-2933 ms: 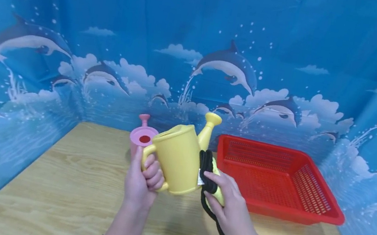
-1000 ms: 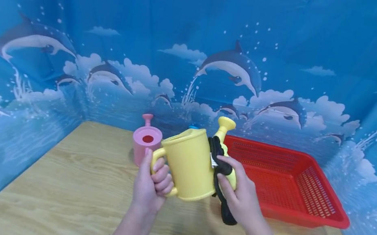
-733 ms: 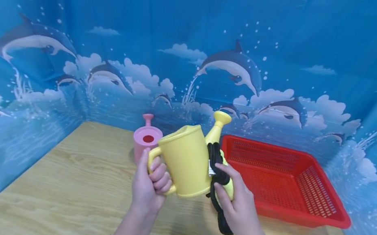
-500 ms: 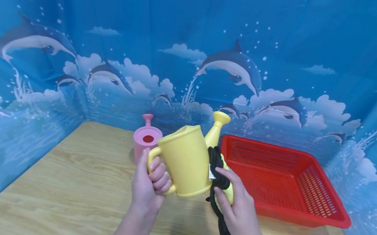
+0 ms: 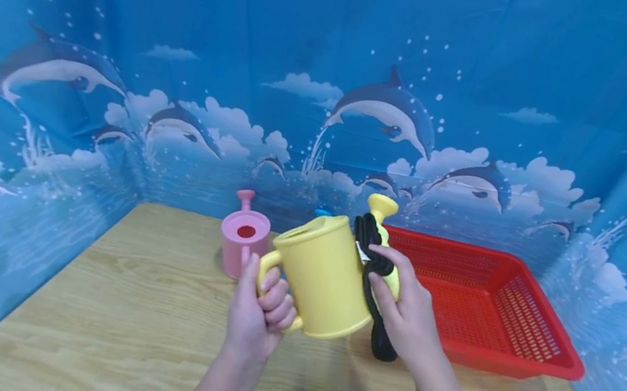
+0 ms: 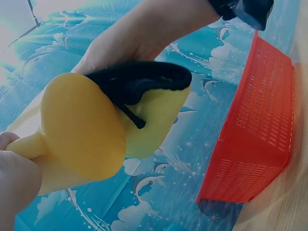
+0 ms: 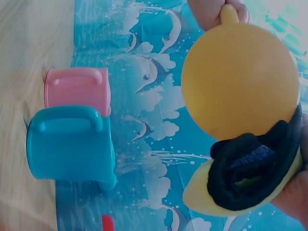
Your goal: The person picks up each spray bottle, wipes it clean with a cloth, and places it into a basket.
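My left hand (image 5: 260,317) grips the handle of a yellow watering can (image 5: 324,283), raised above the table and leaning with its base toward the right. Its spout rises behind my right hand (image 5: 408,316). That hand pinches a soft yellow cloth-like piece with thick black trim (image 5: 393,282) and a small white tag, laid against the can's right side. A black end of it dangles below the fingers. In the right wrist view the round base of the can faces the camera, with the soft piece (image 7: 197,192) at its edge.
A pink watering can (image 5: 231,254) stands at the back of the wooden table (image 5: 118,301). Beside it is a blue watering can (image 7: 70,151), mostly hidden in the head view. A red perforated basket (image 5: 508,363) sits at the right. Dolphin-print curtains enclose the table.
My right hand has slid the soft piece up the can's side, after being lower half a second ago. The can has dropped and shifted slightly right, and the blue can's top shows behind it.
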Demonstrator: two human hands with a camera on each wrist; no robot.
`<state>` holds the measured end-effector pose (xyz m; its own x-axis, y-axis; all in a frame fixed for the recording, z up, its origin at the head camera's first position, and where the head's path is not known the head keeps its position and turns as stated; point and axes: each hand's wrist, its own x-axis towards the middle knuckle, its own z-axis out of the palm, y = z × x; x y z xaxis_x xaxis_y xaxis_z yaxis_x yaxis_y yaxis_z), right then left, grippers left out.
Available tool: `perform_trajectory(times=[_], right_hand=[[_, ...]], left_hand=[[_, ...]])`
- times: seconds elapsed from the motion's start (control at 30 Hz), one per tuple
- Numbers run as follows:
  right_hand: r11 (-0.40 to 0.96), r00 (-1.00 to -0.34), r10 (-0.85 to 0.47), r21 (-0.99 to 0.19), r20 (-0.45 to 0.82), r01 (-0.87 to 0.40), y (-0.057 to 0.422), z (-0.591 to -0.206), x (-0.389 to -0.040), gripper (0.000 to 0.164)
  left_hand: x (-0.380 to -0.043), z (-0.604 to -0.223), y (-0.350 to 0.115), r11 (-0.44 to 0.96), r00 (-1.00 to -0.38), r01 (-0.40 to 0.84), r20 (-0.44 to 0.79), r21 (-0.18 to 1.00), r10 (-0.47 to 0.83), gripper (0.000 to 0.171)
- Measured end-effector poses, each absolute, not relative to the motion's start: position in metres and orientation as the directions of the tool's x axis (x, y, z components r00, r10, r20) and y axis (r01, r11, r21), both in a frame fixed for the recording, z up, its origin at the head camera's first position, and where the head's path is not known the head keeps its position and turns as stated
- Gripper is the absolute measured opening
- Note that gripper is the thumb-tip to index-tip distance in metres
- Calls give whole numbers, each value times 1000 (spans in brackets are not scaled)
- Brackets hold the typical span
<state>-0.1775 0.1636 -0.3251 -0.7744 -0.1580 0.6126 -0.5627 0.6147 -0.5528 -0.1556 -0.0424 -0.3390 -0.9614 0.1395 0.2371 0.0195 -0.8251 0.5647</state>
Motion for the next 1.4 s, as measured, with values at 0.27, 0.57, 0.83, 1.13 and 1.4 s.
perform_trajectory(times=[0.27, 0.57, 0.83, 1.13, 1.4], right_hand=[[606, -799, -89, -604, 594, -517, 163, -322, -187, 42], [522, -711, -157, -553, 686, -649, 162, -335, -180, 44], [453, -664, -243, -522, 707, -722, 164, -344, -171, 42], [469, -647, -228, -500, 728, -728, 166, -351, -162, 45], [561, -625, -218, -428, 750, -709, 168, -356, -157, 57]], left_hand=[[-155, -342, -40, -845, -944, -32, 262, 534, 201, 56], [-160, -342, -49, -886, -950, -3, 277, 463, 148, 56], [-163, -342, -54, -895, -957, 42, 274, 444, 91, 56], [-162, -341, -54, -906, -968, 45, 243, 420, 65, 55], [-164, -341, -53, -892, -978, 55, 206, 449, 43, 53]])
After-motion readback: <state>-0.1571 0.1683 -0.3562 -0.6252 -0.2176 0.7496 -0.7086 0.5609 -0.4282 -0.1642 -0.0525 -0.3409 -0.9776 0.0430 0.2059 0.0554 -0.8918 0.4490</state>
